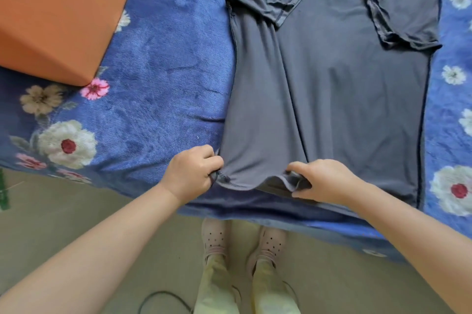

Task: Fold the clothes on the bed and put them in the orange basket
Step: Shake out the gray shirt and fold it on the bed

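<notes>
Grey T-shirt (332,78), no print legible, lies flat on bed (158,83); both hands, left (190,173) and right (319,180), pinch its hem.

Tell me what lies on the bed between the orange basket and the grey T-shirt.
Nothing but bare floral blanket. The head view shows no clothes between the orange basket and the grey T-shirt, whose hem both hands grip.

Home bedroom: bed (158,88) with blue floral blanket, orange basket (51,14) at 10 o'clock, plain floor (63,211) below.
</notes>
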`<state>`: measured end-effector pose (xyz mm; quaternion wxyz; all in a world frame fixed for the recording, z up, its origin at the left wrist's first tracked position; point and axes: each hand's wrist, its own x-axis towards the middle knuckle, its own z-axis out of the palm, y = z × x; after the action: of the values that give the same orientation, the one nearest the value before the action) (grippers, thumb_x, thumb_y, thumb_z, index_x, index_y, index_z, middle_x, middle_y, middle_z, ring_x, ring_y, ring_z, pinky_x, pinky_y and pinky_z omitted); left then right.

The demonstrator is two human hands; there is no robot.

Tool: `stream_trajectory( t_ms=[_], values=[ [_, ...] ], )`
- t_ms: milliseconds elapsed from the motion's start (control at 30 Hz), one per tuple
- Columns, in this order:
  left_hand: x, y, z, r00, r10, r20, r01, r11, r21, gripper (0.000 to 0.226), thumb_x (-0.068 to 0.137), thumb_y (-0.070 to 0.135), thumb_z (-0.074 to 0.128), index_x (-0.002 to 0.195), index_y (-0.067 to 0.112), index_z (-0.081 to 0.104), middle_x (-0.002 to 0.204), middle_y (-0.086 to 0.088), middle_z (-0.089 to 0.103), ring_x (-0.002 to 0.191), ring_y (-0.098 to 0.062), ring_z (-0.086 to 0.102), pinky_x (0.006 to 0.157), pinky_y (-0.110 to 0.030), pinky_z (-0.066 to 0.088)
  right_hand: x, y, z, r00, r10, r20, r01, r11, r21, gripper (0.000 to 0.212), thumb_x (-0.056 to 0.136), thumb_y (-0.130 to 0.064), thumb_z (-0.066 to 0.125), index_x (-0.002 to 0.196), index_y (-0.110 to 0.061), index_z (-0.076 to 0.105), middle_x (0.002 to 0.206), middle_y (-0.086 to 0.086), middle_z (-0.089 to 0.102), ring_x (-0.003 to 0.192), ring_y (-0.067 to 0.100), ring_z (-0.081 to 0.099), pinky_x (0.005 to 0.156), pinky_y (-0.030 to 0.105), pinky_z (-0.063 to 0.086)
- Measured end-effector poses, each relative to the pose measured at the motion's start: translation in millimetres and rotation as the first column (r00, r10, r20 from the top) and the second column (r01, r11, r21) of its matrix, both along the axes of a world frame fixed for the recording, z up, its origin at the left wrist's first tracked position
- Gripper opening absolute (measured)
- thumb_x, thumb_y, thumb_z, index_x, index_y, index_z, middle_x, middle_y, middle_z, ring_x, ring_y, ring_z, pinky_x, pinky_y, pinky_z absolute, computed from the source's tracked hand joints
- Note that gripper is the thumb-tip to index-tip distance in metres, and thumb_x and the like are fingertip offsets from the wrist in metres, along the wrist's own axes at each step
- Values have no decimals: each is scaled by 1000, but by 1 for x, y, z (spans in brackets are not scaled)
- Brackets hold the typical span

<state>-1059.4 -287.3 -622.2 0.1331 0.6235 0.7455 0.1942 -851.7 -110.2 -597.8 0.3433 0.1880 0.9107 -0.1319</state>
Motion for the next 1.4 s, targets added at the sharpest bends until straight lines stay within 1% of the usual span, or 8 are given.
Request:
stream_trajectory(
  t_ms=[333,433,600,767,900,1167,1300,1400],
  values=[
    [-19,-36,-5,950,-159,-267,59,936,-348,15,59,12,49,64,19,61,45,-4,44,29,-21,45,36,-13,16,-9,-27,-26,991,98,93,-104,992,64,28,89,-10,39,115,-13,45,99,6,58,88,29,56,61,30,31],
    [-17,-27,-7,931,-185,-316,-55,782,-621,25,77,6,59,99,19,59,86,-9,58,73,-27,63,46,-25,24,-8,-34,-37,992,98,76,-104,992,73,23,88,-8,40,110,-11,46,104,7,58,96,28,57,63,31,28],
    [-3,-14,-17,918,-288,-274,-61,581,-812,32,91,4,40,121,16,41,117,-7,54,109,-27,54,73,-30,34,15,-40,-50,939,169,-299,-122,978,169,48,38,-20,85,80,-12,64,62,1,57,55,22,58,46,24,38],
    [11,12,-7,879,-400,-259,-57,453,-890,33,86,5,49,117,17,53,119,2,57,110,-20,57,71,-26,35,64,-35,-51,827,29,-562,131,961,243,88,39,-22,88,117,-9,48,106,11,58,99,27,47,84,39,39],
    [35,29,7,848,-462,-260,29,531,-847,28,88,7,47,112,17,55,115,1,60,104,-20,59,73,-27,35,112,-30,-40,899,-209,-384,356,860,365,75,28,-15,92,92,2,58,87,19,61,82,36,57,59,43,52],
    [123,62,9,914,-366,-172,174,739,-651,19,92,17,42,110,12,45,111,-7,51,104,-27,49,68,-31,28,197,5,-48,926,-320,-200,376,833,406,54,17,3,86,61,-3,56,57,12,46,45,30,48,43,27,22],
    [160,75,3,953,-249,-174,144,874,-464,39,47,25,85,70,11,56,66,-6,53,59,-26,57,42,-26,33,208,27,-57,943,-232,-240,293,921,258,45,27,-5,91,55,-9,55,52,5,47,40,26,50,38,23,17],
    [188,87,-2,950,-193,-247,73,903,-424,54,23,29,89,66,13,61,57,-2,50,47,-22,51,36,-20,27,223,43,-54,927,-179,-329,223,969,104,37,45,-6,91,49,-11,55,48,1,46,35,21,48,32,23,18]
  ],
)
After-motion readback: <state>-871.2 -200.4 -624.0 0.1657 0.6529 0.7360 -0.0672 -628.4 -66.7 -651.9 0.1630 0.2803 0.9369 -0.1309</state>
